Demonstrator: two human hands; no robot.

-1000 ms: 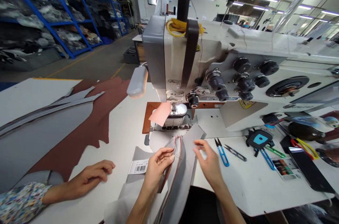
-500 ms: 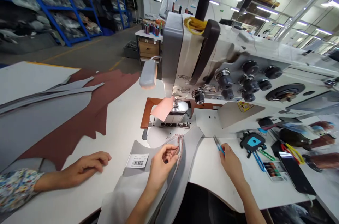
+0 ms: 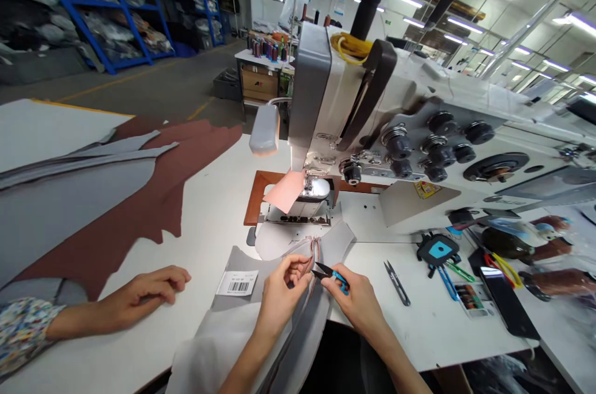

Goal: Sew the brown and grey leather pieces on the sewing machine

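Note:
My left hand [image 3: 285,291] pinches the seam edge of a grey fabric piece [image 3: 237,313], where reddish-brown edging [image 3: 315,248] shows. In my right hand [image 3: 356,295] is a pair of blue-handled thread snips [image 3: 336,277]; the dark blades point left, close to my left fingertips, and look parted. Whether they touch a thread is too small to tell. A white barcode label [image 3: 237,283] lies on the grey fabric. Another pair of thread snips [image 3: 397,283] rests on the table to the right of my right hand.
A sewing machine [image 3: 321,84] stands ahead, a pink piece [image 3: 285,191] by its needle area. Another person's hand [image 3: 135,298] rests on the table at left, near stacked grey and brown pieces [image 3: 93,220]. A phone [image 3: 505,304] and tools lie at right.
My right hand has moved left from the table's right side to my left hand, bringing the blue-handled thread snips. The other snips now show on the table. My left hand keeps its pinch.

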